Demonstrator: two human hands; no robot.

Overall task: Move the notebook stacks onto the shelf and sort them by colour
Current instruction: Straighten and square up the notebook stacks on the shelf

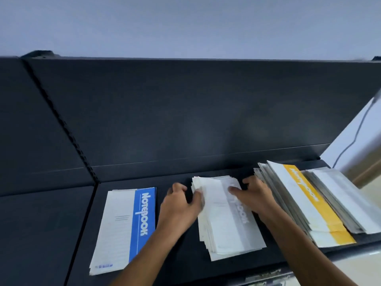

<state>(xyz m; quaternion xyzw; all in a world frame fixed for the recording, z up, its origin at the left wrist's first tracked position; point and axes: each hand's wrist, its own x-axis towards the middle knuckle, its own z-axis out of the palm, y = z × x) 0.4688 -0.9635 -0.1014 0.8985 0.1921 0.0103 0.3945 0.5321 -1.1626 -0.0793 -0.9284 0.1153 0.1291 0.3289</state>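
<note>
Grey-banded white paper notebook stack [226, 221] lies on the dark shelf [185, 263], long axis pointing away.
Left grip [179, 205] pinches its far left corner; right grip [254, 196] covers the far right, hold unclear.

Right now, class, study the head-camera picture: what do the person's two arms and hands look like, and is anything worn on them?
The left forearm and right forearm are bare to the frame's bottom edge; no sleeve shows. The left hand and right hand wear no gloves, and no watch, ring or band is visible. Motion blur hides finer detail.
</note>
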